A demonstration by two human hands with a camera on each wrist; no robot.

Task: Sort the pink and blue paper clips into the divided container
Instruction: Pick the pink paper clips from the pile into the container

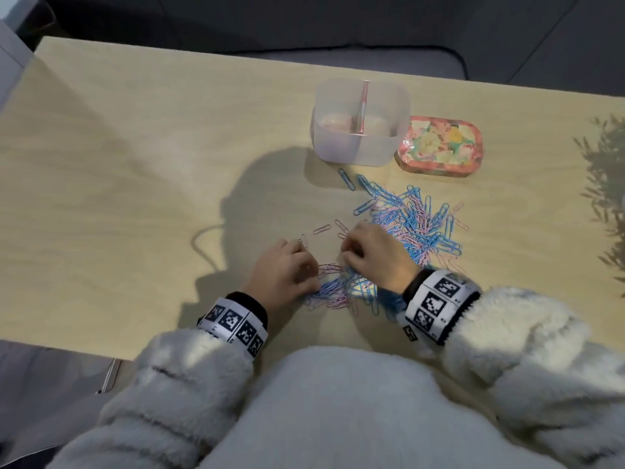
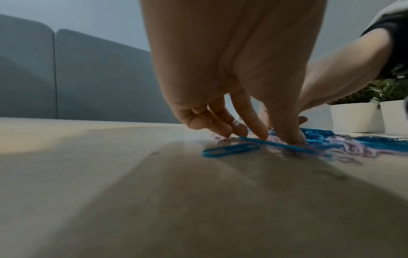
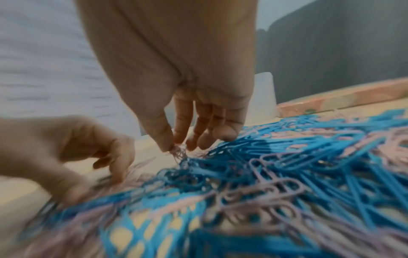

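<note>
floral tin (image 1: 443,145) touching divided container (image 1: 358,143) at its 3 o'clock | mixed clip pile (image 1: 412,221) at 6 o'clock of both, spreading under hands | right hand (image 1: 375,255) pinching pink clips (image 3: 177,151) | left hand (image 1: 284,269) fingertips pressing pile, holding nothing | pale wood table (image 1: 135,184), grey sofa behind, potted plants (image 2: 362,115) at 3 o'clock

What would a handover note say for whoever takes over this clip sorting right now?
Right hand: grip pinches a few pink clips at the pile's edge.
Left hand: fingertips press down on clips; whether it holds any is unclear.
Mixed pile of pink and blue clips lies loose on the table, below the divided container.
Done: seemingly nothing; no clips visible in the container.
Left: sort every clip by colour.
</note>
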